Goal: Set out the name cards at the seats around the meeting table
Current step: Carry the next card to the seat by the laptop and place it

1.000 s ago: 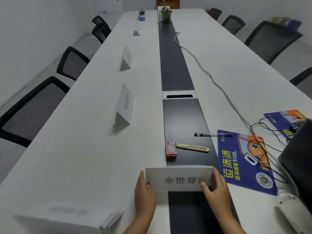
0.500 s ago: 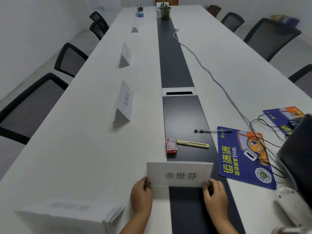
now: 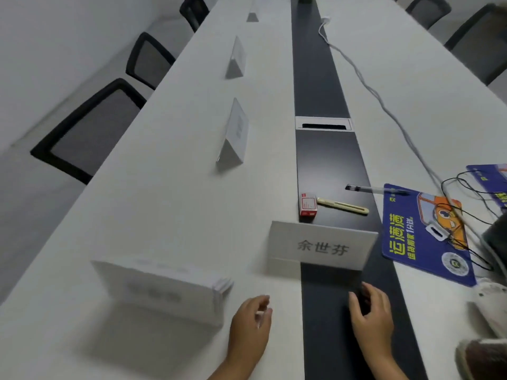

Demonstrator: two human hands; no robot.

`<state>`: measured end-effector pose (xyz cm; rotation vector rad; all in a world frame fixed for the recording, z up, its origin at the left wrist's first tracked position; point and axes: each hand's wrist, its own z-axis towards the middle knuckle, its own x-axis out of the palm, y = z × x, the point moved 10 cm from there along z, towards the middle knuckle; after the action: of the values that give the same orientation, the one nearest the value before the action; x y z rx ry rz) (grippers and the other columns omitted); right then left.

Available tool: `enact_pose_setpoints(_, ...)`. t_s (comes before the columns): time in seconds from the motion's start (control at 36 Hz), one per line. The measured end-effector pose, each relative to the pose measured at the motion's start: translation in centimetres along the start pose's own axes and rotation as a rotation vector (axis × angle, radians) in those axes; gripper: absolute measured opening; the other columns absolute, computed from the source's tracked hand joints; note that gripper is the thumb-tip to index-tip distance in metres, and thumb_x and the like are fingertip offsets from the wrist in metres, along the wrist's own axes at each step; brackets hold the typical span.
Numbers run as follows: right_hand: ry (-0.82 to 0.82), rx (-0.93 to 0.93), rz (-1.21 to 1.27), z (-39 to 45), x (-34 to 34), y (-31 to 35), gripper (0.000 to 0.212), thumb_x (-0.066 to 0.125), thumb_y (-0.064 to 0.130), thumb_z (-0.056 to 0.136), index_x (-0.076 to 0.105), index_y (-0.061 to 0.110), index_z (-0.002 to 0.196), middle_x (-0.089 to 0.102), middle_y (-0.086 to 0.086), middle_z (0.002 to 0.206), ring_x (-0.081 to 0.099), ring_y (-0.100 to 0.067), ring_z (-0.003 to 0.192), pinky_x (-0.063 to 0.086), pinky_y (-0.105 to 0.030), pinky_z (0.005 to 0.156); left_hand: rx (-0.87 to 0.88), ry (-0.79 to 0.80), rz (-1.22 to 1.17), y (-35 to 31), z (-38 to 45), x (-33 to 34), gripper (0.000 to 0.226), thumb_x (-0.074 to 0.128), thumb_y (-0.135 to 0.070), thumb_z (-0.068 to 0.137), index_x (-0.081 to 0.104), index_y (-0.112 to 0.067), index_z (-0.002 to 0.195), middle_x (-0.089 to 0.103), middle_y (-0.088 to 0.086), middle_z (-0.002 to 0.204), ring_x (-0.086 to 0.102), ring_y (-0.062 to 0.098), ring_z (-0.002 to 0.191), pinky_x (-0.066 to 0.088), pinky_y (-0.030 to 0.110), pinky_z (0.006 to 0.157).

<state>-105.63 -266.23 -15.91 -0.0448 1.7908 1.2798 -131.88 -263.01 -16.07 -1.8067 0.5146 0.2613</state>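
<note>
A white name card (image 3: 321, 246) with dark characters stands upright at the near end of the long white meeting table (image 3: 170, 204), across the table's black centre strip. My left hand (image 3: 251, 327) and my right hand (image 3: 373, 316) hover just in front of it, both empty with fingers loosely curled, neither touching the card. A stack of folded name cards (image 3: 164, 292) stands to the left of my left hand. Along the table's left side stand a near card (image 3: 233, 135), a second card (image 3: 236, 60) and a far card (image 3: 252, 16).
Black mesh chairs (image 3: 90, 130) line both sides. On the centre strip lie a red box (image 3: 307, 204), a cream utility knife (image 3: 343, 207) and a pen (image 3: 375, 190). Blue mats (image 3: 422, 237), black cables and a dark object crowd the right edge.
Both hands let go of the name card and drew back toward me. The card now stands by itself. The view has tilted down and to the left.
</note>
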Motion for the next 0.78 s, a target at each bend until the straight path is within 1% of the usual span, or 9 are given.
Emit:
enact_pose_setpoints(0.08,0.087,-0.013,-0.001,-2.7,1.2,0.9,0.03,0.062,0.001,0.077,0.056,-0.003,0.107,0.058,-0.021,0.103,0.053,-0.035,0.098,0.04,-0.04,0.087,0.02,-0.103,0.003,3.4,-3.4,-3.1,0.012,0.049,-0.041,0.068,0.058,-0.048,0.072,0.06,-0.042,0.08,0.057,-0.015,0.072,0.04,-0.002,0.066)
enact_pose_setpoints(0.17,0.196,-0.042,0.055,-5.7,3.0,2.8,0.029,0.062,0.002,0.078,0.057,0.003,0.106,0.055,-0.009,0.091,0.054,-0.033,0.094,0.039,-0.037,0.082,-0.088,-0.284,-0.092,7.2,-6.3,-7.7,0.017,0.055,-0.042,0.058,0.058,-0.058,0.064,0.055,-0.048,0.067,0.056,-0.017,0.061,0.04,-0.004,0.061)
enact_pose_setpoints(0.31,0.448,-0.1,0.265,-10.3,8.3,9.2,0.042,0.065,0.041,0.064,0.045,0.038,0.101,0.059,0.005,0.098,0.055,-0.01,0.088,0.043,-0.008,0.074,-0.129,-0.57,-0.151,11.2,-7.2,-18.0,0.038,0.05,-0.046,0.052,0.057,-0.058,0.087,0.058,-0.048,0.078,0.056,-0.02,0.068,0.04,-0.003,0.061)
enact_pose_setpoints(0.39,0.569,-0.143,0.326,-11.4,11.4,13.6,0.068,0.058,0.058,0.05,0.029,0.048,0.111,0.041,0.025,0.117,0.045,0.009,0.107,0.036,-0.003,0.083,-0.081,-0.663,-0.158,9.7,-5.2,-23.4,0.052,0.056,-0.043,0.059,0.046,-0.057,0.108,0.059,-0.025,0.108,0.054,-0.018,0.093,0.041,-0.004,0.072)
enact_pose_setpoints(0.5,0.576,-0.159,0.313,-12.2,13.7,17.2,0.07,0.066,0.053,0.06,0.02,0.055,0.112,0.035,0.019,0.128,0.035,0.001,0.12,0.031,-0.025,0.104,-0.08,-0.413,-0.181,7.2,0.3,-25.4,0.06,0.058,-0.012,0.083,0.029,-0.027,0.134,0.049,0.011,0.129,0.051,0.026,0.114,0.04,0.031,0.096)
enact_pose_setpoints(0.56,0.524,-0.128,0.321,-12.7,13.9,17.2,0.063,0.07,0.037,0.07,0.024,0.056,0.109,0.038,0.024,0.122,0.039,-0.002,0.118,0.032,-0.029,0.105,-0.038,-0.283,-0.198,5.8,2.5,-25.6,0.055,0.053,-0.008,0.084,0.033,-0.043,0.122,0.051,0.008,0.122,0.054,0.017,0.11,0.041,0.031,0.096)
enact_pose_setpoints(0.61,0.453,-0.098,0.337,-13.1,13.8,17.1,0.057,0.069,0.024,0.075,0.032,0.053,0.108,0.037,0.032,0.116,0.042,0.01,0.111,0.035,-0.023,0.102,0.0,-0.197,-0.208,5.1,4.0,-25.7,0.055,0.053,-0.004,0.083,0.037,-0.049,0.109,0.053,0.007,0.116,0.058,-0.003,0.097,0.046,0.01,0.085)
enact_pose_setpoints(0.69,0.353,-0.015,0.39,-13.6,13.5,16.5,0.051,0.067,0.017,0.076,0.042,0.045,0.11,0.042,0.03,0.113,0.045,0.024,0.1,0.039,-0.003,0.086,-0.001,-0.109,-0.221,5.0,5.2,-25.8,0.054,0.058,0.0,0.079,0.042,-0.039,0.113,0.056,0.01,0.115,0.06,-0.005,0.088,0.042,-0.004,0.07)
enact_pose_setpoints(0.78,0.29,0.078,0.428,-14.2,13.2,15.8,0.052,0.067,0.014,0.076,0.042,0.05,0.105,0.055,0.014,0.111,0.05,0.014,0.1,0.043,0.0,0.07,0.015,-0.057,-0.172,4.7,6.0,-26.2,0.052,0.064,0.005,0.074,0.052,-0.022,0.117,0.06,0.009,0.115,0.058,-0.02,0.071,0.042,-0.005,0.065)
